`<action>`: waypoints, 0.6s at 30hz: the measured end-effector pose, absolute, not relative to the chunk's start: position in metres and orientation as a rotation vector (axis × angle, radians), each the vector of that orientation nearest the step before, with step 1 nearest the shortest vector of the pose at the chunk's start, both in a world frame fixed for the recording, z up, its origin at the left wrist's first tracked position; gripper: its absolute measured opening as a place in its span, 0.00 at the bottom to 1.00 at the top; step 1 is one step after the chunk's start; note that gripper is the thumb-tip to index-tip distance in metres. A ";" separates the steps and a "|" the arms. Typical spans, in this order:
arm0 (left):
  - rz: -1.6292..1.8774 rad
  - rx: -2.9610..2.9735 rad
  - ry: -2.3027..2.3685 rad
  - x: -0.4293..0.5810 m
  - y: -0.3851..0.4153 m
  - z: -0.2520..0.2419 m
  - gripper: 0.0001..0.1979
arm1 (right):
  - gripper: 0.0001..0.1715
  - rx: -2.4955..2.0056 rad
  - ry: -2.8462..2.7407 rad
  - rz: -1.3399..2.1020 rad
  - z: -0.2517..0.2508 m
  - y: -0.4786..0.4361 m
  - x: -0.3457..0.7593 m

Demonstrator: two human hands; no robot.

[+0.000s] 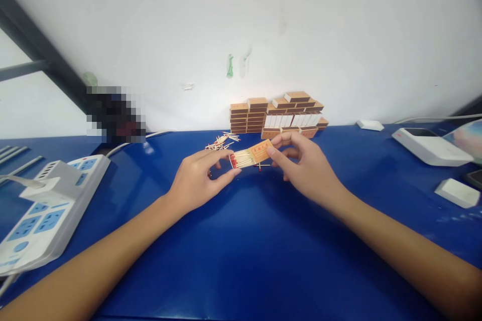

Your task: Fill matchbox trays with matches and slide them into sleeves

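A matchbox [259, 152] with an orange sleeve is partly slid out, and red-headed matches [243, 159] lie in its tray. My right hand [307, 163] grips the sleeve end between thumb and fingers. At the tray's left end, my left hand [201, 175] has its thumb and forefinger closed on the tray's edges. Behind the left fingers is a heap of loose matches [222, 141] on the blue table [241, 241]. A few more matches lie just under and beside the held box.
Stacked matchboxes [248, 115] stand against the wall, with more piled to their right [297, 105]. A white power strip [56, 215] lies at the left. White devices [431, 147] and a small white block [457, 192] are at the right.
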State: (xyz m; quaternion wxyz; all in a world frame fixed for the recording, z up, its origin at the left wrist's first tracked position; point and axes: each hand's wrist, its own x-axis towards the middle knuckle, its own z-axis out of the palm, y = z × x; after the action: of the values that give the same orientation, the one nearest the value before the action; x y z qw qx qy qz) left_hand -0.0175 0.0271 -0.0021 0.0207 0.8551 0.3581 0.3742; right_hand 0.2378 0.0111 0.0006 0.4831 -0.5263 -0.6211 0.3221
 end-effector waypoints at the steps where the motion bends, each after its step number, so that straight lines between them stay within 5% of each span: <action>1: 1.172 2.658 1.109 -0.017 0.027 -0.002 0.19 | 0.20 -1.281 -1.498 0.794 0.002 0.009 0.237; 18: 1.378 2.649 1.067 -0.015 0.026 0.001 0.18 | 0.22 -1.276 -1.528 0.896 0.012 0.002 0.236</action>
State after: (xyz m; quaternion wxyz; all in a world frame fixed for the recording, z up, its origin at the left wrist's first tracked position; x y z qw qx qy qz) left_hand -0.0150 0.0265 0.0006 -0.0146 0.8353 0.3366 0.4345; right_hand 0.2362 0.0023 0.0124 0.4613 -0.5185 -0.6210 0.3642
